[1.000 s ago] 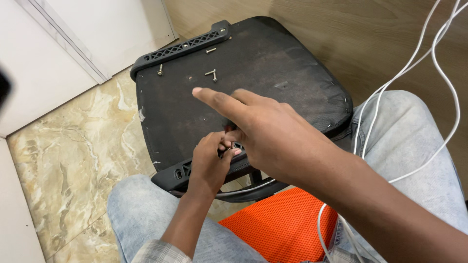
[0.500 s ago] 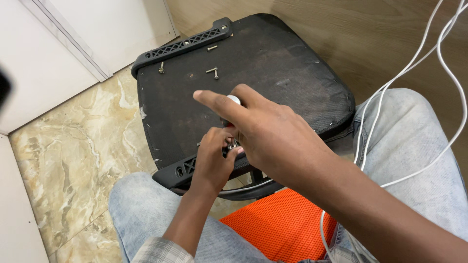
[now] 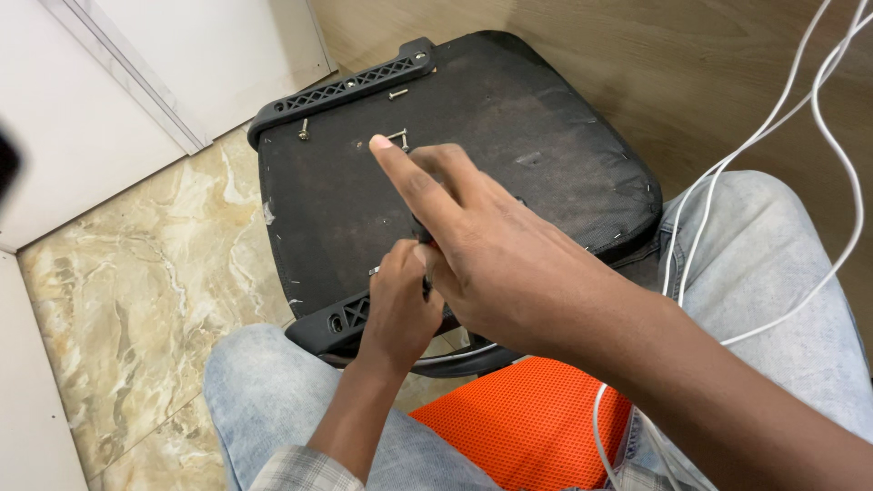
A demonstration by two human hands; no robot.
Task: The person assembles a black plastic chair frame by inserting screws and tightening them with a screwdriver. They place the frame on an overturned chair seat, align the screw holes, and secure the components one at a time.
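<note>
Two hands met at the near edge of the upturned seat base: right hand, forefinger extended, hid the small dark tool; left hand pinched it, orientation unclear.

Loose screws lay on the far part of the seat panel, which rested across the knees, cables to its right.

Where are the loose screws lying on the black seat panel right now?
In the head view, the loose screws lie on the far part of the black seat panel, beside its far plastic rail, just beyond the right hand's outstretched index fingertip.
</note>
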